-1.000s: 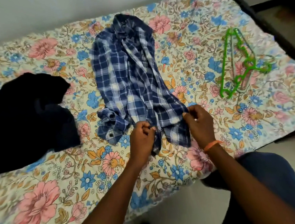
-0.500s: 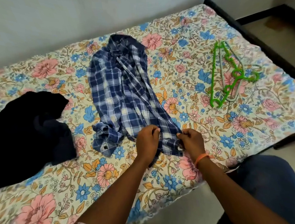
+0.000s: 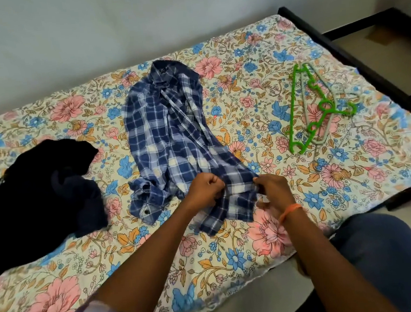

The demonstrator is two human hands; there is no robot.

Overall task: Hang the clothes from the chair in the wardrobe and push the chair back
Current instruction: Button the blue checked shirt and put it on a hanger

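Observation:
A blue and white plaid shirt (image 3: 170, 139) lies lengthwise on the floral bed (image 3: 256, 241), collar toward the wall. My left hand (image 3: 206, 189) and my right hand (image 3: 273, 189) both pinch its lower hem at the near edge, a short gap apart. A dark navy garment (image 3: 34, 203) lies bunched on the bed's left side. A green plastic hanger (image 3: 312, 108) rests on the bed to the right, on top of a pale grey hanger (image 3: 331, 125). No chair or wardrobe is in view.
A white wall (image 3: 138, 25) runs behind the bed. The black bed frame (image 3: 355, 63) edges the right side, with bare floor beyond it. My knee in blue trousers (image 3: 372, 253) is beside the bed's near right corner.
The view has tilted up and back, so the bed sits lower in frame. My hands have drawn closer together on the shirt's hem and pulled it slightly toward me.

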